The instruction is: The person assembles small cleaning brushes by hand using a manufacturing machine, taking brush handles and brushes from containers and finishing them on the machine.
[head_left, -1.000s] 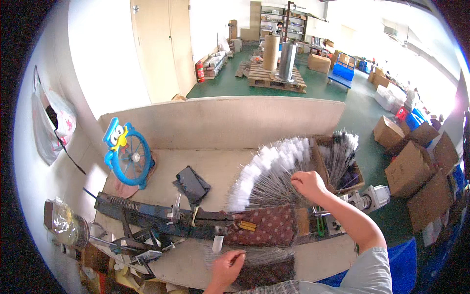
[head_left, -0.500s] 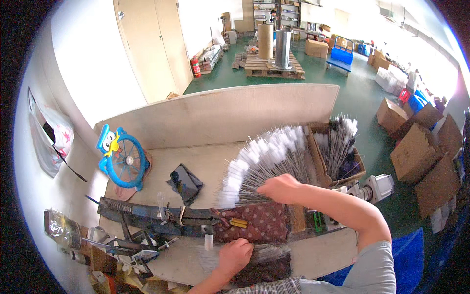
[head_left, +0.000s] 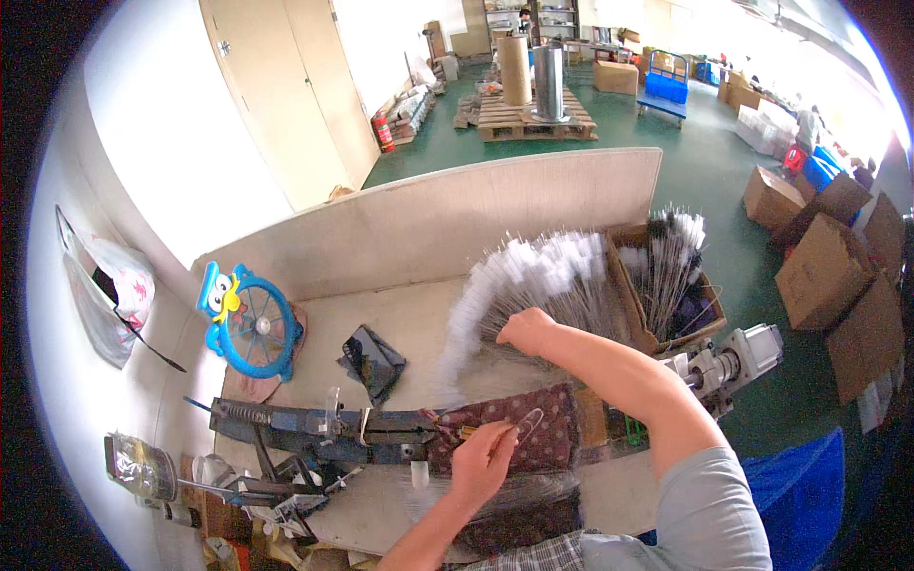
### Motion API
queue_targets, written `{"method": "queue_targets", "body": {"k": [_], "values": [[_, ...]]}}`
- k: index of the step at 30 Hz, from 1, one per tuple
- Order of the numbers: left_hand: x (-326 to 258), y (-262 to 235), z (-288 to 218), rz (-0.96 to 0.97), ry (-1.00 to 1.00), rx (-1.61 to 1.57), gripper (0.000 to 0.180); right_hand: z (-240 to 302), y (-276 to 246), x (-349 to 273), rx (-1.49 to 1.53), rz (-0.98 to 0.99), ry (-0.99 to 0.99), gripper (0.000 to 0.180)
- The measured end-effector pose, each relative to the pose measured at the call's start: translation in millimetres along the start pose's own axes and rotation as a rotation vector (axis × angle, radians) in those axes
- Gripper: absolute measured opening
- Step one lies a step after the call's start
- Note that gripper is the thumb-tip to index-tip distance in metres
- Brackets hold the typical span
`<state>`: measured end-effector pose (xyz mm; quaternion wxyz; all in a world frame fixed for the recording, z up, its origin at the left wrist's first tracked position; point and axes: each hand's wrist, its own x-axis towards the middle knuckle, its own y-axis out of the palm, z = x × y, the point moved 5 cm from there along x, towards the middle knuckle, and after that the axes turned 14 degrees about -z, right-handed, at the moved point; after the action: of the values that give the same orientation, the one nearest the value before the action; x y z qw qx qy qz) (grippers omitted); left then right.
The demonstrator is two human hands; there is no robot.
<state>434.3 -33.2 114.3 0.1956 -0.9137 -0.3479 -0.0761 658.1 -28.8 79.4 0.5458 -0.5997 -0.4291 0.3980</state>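
Observation:
My right hand (head_left: pixel 529 332) is closed at the thin wire stems of a fanned-out heap of white-tufted wire brushes (head_left: pixel 533 266); its fingertips are partly hidden. Lower on the bench, my left hand (head_left: pixel 484 462) pinches a thin wire with a looped end (head_left: pixel 533 422), which sticks out beyond the fingertips. Beneath that hand lies a dark red dotted cloth (head_left: pixel 554 447). A yellow-handled tool on it is mostly covered by the hand. More fine wires or bristles (head_left: pixel 446 504) lie beside my left wrist.
A cardboard box (head_left: pixel 636 303) of more brushes stands at the right, near a motor unit (head_left: pixel 743 366). Left of my hands are a black clamp-like fixture (head_left: pixel 286 428), a dark pouch (head_left: pixel 373 366) and a blue duck-shaped fan (head_left: pixel 249 324). A low panel (head_left: pixel 428 224) edges the bench's far side.
My left hand has risen from the lower wires onto the dotted cloth, and a looped wire now shows at its fingertips. My right hand stays at the brush stems. The view has shifted slightly.

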Motion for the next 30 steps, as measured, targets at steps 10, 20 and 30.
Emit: {"method": "queue_targets", "body": {"k": [10, 20, 30], "values": [[14.9, 38.0, 9.1, 0.038, 0.117, 0.077, 0.012, 2.2, -32.3, -40.9, 0.572, -0.037, -0.045, 0.035], [-5.5, 25.7, 9.1, 0.025, 0.040, 0.166, 0.014, 25.9, -72.6, -128.2, 0.515, 0.060, -0.123, 0.016], [-40.2, -7.5, 16.8, 0.066, 0.244, 0.318, 0.014, 58.0, -102.9, -154.9, 0.276, 0.035, -0.003, 0.010]]}}
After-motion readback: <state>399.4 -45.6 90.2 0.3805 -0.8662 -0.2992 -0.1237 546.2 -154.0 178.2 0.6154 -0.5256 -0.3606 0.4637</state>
